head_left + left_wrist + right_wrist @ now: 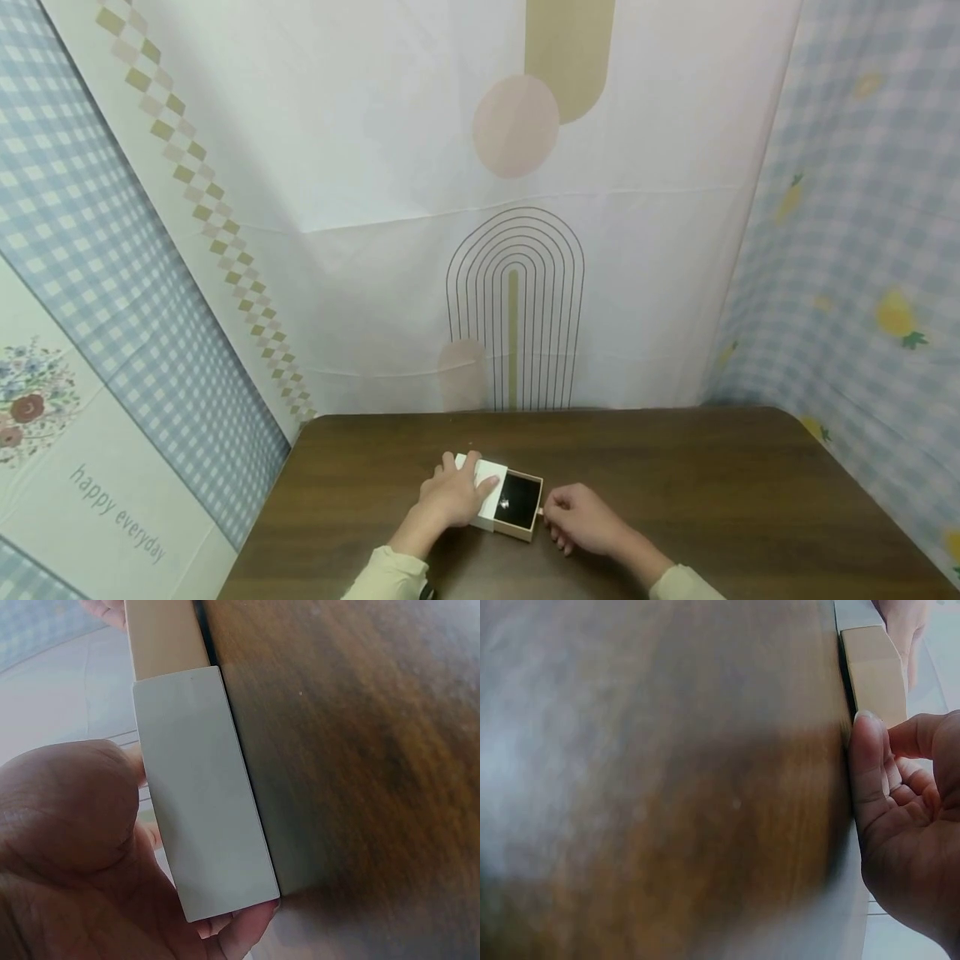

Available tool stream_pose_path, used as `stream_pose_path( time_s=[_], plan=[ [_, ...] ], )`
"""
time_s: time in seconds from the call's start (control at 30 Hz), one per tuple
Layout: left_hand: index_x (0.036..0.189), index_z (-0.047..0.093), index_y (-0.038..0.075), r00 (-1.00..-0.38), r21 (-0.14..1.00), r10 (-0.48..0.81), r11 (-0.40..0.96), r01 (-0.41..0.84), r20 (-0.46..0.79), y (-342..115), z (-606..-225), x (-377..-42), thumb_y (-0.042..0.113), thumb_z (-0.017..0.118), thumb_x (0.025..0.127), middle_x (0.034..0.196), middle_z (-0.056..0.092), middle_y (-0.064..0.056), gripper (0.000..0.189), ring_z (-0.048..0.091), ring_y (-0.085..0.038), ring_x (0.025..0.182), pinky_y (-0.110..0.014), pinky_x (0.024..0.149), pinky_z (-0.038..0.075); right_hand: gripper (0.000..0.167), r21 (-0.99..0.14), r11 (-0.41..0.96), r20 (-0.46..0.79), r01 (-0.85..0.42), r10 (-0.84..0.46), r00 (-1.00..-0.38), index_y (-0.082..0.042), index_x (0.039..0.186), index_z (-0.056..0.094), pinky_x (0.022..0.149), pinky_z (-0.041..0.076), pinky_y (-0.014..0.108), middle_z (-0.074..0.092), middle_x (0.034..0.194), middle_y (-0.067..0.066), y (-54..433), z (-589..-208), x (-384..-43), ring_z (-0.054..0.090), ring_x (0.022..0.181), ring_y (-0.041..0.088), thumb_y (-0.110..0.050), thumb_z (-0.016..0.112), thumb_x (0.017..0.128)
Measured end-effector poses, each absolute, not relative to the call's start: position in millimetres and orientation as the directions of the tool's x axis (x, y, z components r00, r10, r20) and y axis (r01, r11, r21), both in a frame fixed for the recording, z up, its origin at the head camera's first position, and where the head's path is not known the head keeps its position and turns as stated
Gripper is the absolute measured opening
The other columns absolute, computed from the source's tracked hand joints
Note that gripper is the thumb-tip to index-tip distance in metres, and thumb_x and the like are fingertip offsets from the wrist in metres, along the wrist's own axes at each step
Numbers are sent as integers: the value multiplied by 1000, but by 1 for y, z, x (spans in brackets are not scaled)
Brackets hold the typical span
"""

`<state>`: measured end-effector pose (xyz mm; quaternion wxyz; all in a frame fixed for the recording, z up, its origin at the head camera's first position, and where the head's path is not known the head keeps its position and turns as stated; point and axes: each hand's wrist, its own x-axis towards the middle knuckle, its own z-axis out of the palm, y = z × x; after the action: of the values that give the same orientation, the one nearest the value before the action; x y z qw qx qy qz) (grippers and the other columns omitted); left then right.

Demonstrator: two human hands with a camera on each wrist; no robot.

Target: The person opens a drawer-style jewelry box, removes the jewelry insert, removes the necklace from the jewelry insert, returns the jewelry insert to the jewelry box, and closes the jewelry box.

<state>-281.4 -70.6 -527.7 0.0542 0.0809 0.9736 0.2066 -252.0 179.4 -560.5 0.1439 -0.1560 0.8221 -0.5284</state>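
Observation:
A small drawer-style gift box lies on the table, its white sleeve around the left part and its tan drawer drawn partly out to the right. Black padding lines the drawer, and a small shiny piece rests on it near the sleeve's edge. My left hand grips the sleeve, thumb on top and fingers around its far left end. At the drawer's right end, my right hand pinches a small pull tab between thumb and forefinger. The left wrist view shows the sleeve's plain side.
The dark brown wooden table extends to both sides of the box. Behind it hangs a white patterned cloth, with blue checked cloths at the left and right.

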Motion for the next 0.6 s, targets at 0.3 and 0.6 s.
stream_pose_path(
  time_s=[0.3, 0.6],
  plan=[
    [152, 51, 17, -982, 410, 176, 903, 131, -74, -72, -528, -280, 57, 58, 105, 135, 50, -28, 63, 60, -43, 117, -60, 80, 52, 25, -917, 385, -72, -102, -413, -908, 2, 86, 68, 48, 56, 27, 64, 69, 3, 184, -561, -251, 60, 54, 11, -9, 57, 105],
    [153, 51, 16, -981, 401, 182, 906, 139, -72, -70, -524, -281, 59, 56, 105, 136, 51, -29, 64, 60, -44, 119, -61, 83, 53, 24, -918, 383, -66, -102, -401, -914, 2, 85, 67, 48, 57, 27, 64, 68, 2, 184, -561, -250, 60, 54, 10, -9, 57, 104]
  ],
)
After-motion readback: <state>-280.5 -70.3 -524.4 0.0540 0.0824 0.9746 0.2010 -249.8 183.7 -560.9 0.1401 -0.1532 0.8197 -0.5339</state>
